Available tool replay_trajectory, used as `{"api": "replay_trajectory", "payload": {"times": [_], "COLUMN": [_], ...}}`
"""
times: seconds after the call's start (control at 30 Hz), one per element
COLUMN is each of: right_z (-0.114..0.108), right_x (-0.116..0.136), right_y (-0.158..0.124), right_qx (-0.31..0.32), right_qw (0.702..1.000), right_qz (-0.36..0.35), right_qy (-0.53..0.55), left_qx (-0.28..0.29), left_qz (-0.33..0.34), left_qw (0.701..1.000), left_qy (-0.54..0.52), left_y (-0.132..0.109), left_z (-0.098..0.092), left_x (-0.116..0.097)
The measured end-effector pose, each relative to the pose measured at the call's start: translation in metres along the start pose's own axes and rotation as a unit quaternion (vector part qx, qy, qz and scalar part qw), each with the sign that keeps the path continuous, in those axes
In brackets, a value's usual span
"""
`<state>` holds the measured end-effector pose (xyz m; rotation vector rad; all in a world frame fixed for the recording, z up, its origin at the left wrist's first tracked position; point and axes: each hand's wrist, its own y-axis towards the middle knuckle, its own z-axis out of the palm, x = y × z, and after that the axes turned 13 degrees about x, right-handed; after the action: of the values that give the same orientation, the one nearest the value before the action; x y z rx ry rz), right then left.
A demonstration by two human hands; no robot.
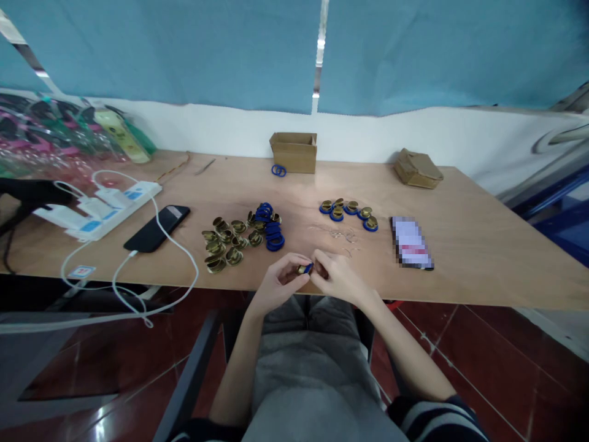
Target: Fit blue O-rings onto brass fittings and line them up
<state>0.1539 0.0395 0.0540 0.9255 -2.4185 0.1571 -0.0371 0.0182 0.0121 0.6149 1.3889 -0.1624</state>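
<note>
My left hand (280,280) and my right hand (335,276) meet at the table's front edge, both pinched on one small brass cap with a blue ring (305,268). Just beyond the left hand lies a heap of bare brass caps (227,240) and a pile of blue rings (270,226). Beyond the right hand sit several brass caps fitted with blue rings (350,212). Thin wire clips (338,236) are scattered between that group and my hands.
A black phone (157,228) on a white cable lies left, near a white power strip (108,209). Another phone (411,243) lies right. A small open cardboard box (293,151) and a brown packet (418,168) stand at the back of the wooden table (483,258).
</note>
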Motion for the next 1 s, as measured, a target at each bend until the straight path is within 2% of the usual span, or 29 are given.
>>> {"api": "replay_trajectory", "payload": {"times": [0.13,0.27,0.33,0.47,0.6,0.7,0.8,0.9,1.0], "right_z": [-0.011,-0.026,-0.029,-0.022,-0.006,0.002,0.000,-0.014,-0.040], "right_x": [-0.005,-0.008,-0.007,-0.008,-0.015,-0.019,-0.023,-0.029,-0.042], "right_y": [-0.004,-0.011,-0.012,-0.010,-0.003,0.001,0.002,-0.001,-0.001], "right_qx": [0.010,0.000,0.003,0.022,0.021,-0.002,-0.027,-0.081,-0.125], "right_qw": [1.000,0.999,0.998,0.998,0.999,0.997,0.993,0.989,0.977], "right_qz": [-0.008,-0.001,-0.003,-0.021,-0.030,-0.005,0.018,0.047,0.122], "right_qy": [0.015,0.042,0.056,0.056,-0.009,-0.074,-0.110,-0.114,-0.124], "left_qx": [-0.025,-0.077,-0.083,-0.064,-0.046,-0.051,-0.066,-0.068,-0.049], "left_qz": [-0.016,-0.016,-0.011,-0.005,-0.027,-0.030,-0.010,-0.008,-0.012], "left_qw": [0.999,0.986,0.974,0.965,0.960,0.952,0.944,0.933,0.915], "left_qy": [0.019,0.150,0.208,0.256,0.275,0.300,0.323,0.353,0.400], "left_y": [0.001,0.002,0.003,0.004,0.005,0.005,0.004,0.004,0.006], "left_z": [0.004,0.010,0.012,0.016,0.016,0.017,0.018,0.020,0.023], "left_x": [0.003,0.009,0.010,0.006,0.004,0.006,0.009,0.010,0.009]}}
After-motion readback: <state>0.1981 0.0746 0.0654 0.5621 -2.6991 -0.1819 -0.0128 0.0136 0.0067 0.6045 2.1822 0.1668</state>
